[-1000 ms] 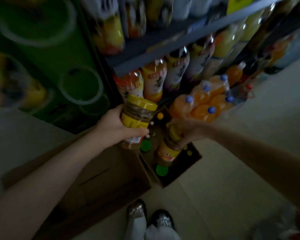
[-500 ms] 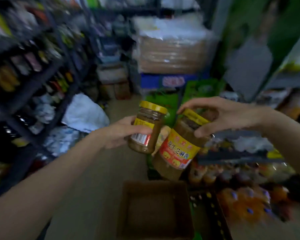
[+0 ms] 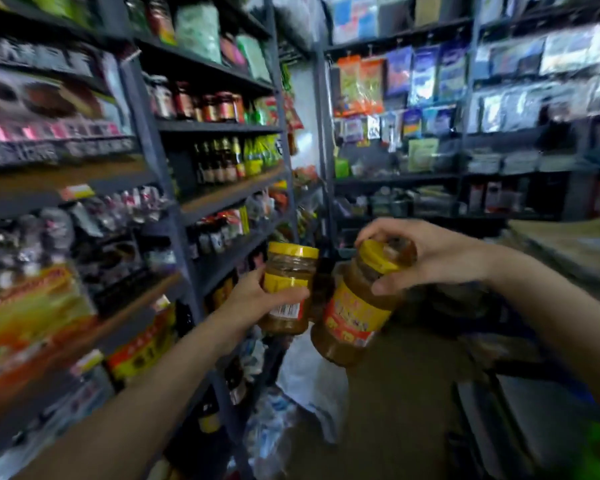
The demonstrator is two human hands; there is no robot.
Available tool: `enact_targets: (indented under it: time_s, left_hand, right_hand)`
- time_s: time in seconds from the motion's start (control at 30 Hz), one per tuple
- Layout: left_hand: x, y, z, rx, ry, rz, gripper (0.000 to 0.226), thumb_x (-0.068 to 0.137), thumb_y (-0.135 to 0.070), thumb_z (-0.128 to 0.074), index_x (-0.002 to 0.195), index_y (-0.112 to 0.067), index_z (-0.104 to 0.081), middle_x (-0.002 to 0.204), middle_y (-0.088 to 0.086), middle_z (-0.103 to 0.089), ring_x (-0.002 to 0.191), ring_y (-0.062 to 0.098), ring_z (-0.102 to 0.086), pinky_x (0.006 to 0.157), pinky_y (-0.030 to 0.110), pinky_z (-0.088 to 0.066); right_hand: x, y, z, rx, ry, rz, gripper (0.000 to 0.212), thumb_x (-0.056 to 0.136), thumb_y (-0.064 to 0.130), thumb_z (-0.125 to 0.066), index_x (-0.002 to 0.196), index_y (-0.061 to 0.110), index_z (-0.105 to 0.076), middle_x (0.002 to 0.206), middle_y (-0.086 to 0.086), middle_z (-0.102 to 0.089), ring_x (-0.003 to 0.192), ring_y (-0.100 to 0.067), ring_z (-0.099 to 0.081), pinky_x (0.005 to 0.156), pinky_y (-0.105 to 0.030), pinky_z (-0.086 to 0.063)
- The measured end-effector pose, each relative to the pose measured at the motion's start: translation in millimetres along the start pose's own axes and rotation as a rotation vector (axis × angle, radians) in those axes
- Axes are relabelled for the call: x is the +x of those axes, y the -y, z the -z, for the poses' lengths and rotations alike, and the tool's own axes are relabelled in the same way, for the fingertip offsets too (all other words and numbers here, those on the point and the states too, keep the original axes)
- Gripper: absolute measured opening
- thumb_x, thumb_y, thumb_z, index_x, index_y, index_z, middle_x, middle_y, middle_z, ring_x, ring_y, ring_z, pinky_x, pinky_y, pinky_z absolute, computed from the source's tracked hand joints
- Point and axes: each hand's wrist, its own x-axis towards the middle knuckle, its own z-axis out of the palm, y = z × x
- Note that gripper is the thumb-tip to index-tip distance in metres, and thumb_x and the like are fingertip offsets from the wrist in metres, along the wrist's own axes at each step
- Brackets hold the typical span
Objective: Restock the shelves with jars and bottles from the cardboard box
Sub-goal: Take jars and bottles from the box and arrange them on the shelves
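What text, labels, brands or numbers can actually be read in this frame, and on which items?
No text is readable.
Left hand, upright yellow-lidded glass jar: barcode sticker, digits blurred.
Right hand, tilted yellow-lidded jar with red and yellow label: characters smeared, unreadable.
Grey metal shelving: dark sauce bottles, labels too small.
Hanging plastic packets: print blurred.

- A small grocery shop, its narrow aisle closed in by dark metal shelving (image 3: 174, 209) on the left and at the far end.
- Rows of dark sauce bottles (image 3: 219, 162) and red-lidded jars (image 3: 222, 107) stand in ranks on the left shelves.
- Packets in clear and coloured bags (image 3: 426, 77) hang in rows on the back wall.
- Small price tags (image 3: 77, 192) are fixed to the shelf edges.
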Motion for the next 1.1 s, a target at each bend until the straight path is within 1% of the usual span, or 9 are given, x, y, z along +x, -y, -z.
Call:
enact_targets:
  time_s: [0.13,0.2,0.27,0.4,0.53,0.63,0.9,1.0,1.1]
  left_hand:
    - [38.3,-8.8,45.8,0.000,-0.200,-0.133,0.032,0.070,-0.022,-0.079,0.093,-0.032,-0.058,0.088,-0.011,-0.069,0.078,0.003,-0.066,0.064,0.017,-0.052]
    - [59.4,-11.6,64.1,0.007,-0.249,-0.175,0.034,0.069,-0.022,-0.080,0.092,-0.033,-0.057,0.085,-0.016,-0.068,0.073,-0.004,-0.065,0.062,0.013,-0.051]
    - [82.9,-16.5,76.8,0.050,-0.286,-0.216,0.036,0.068,-0.021,-0.081,0.093,-0.033,-0.057,0.085,-0.016,-0.067,0.071,-0.007,-0.063,0.060,0.009,-0.049]
    - [153.7,-19.3,90.8,0.123,-0.370,-0.267,0.048,0.064,-0.023,-0.084,0.105,-0.026,-0.059,0.097,-0.008,-0.069,0.091,0.007,-0.064,0.078,0.023,-0.053]
    - [248.4,-20.7,106.0,0.060,-0.519,-0.304,0.046,0.064,-0.022,-0.084,0.103,-0.025,-0.059,0.095,-0.004,-0.070,0.090,0.014,-0.067,0.074,0.029,-0.055]
    - [316.1,-21.2,130.8,0.056,-0.667,-0.325,0.046,0.061,-0.025,-0.086,0.098,-0.028,-0.058,0.095,-0.003,-0.071,0.090,0.013,-0.067,0.085,0.035,-0.054]
    - [402.8,-6.3,221.2,0.172,-1.035,-0.230,0.049,0.061,-0.016,-0.085,0.100,-0.018,-0.057,0.094,0.002,-0.068,0.090,0.020,-0.065,0.087,0.040,-0.053]
    - [420.1,2.1,248.6,0.143,-1.106,-0.208,0.049,0.062,-0.010,-0.084,0.102,-0.015,-0.056,0.100,0.008,-0.067,0.090,0.021,-0.064,0.085,0.037,-0.053]
    - [434.4,8.9,267.8,0.131,-1.172,-0.192,0.050,0.063,-0.008,-0.083,0.103,-0.017,-0.054,0.103,0.008,-0.065,0.093,0.022,-0.062,0.085,0.036,-0.052]
  right_hand:
    - [82.5,19.9,8.9,0.017,-0.183,0.055,0.052,0.068,0.030,-0.075,0.113,0.023,-0.050,0.106,-0.003,-0.052,0.082,-0.012,-0.061,0.055,-0.033,-0.057]
    - [120.1,24.5,13.1,-0.023,-0.205,0.085,0.058,0.072,0.025,-0.076,0.120,0.022,-0.042,0.104,0.006,-0.049,0.079,-0.008,-0.059,0.052,-0.031,-0.055]
    - [157.0,24.5,17.6,-0.141,-0.207,0.105,0.067,0.071,0.028,-0.077,0.124,0.025,-0.036,0.097,0.015,-0.048,0.072,-0.003,-0.057,0.055,-0.025,-0.051]
    - [238.4,0.4,30.0,-0.264,-0.244,0.169,0.079,0.064,0.043,-0.077,0.126,0.028,-0.031,0.106,-0.012,-0.058,0.081,-0.021,-0.061,0.068,-0.035,-0.049]
    - [333.6,-30.4,52.4,-0.293,-0.298,0.261,0.085,0.067,0.040,-0.078,0.134,0.023,-0.028,0.114,-0.010,-0.053,0.088,-0.022,-0.056,0.073,-0.032,-0.045]
    - [416.1,-52.1,59.9,-0.357,-0.322,0.383,0.088,0.068,0.038,-0.080,0.135,0.019,-0.027,0.113,-0.020,-0.057,0.101,-0.033,-0.056,0.082,-0.042,-0.047]
    - [593.8,-83.3,37.1,0.017,-0.315,0.498,0.079,0.068,0.034,-0.081,0.128,0.025,-0.032,0.108,0.001,-0.048,0.100,-0.023,-0.052,0.079,-0.032,-0.040]
    - [634.1,-84.2,18.6,0.102,-0.299,0.552,0.075,0.066,0.035,-0.082,0.124,0.027,-0.034,0.111,0.002,-0.049,0.103,-0.021,-0.052,0.085,-0.036,-0.045]
    - [664.7,-82.6,6.7,0.137,-0.228,0.575,0.063,0.067,0.035,-0.081,0.114,0.031,-0.039,0.107,0.007,-0.049,0.100,-0.017,-0.052,0.079,-0.033,-0.046]
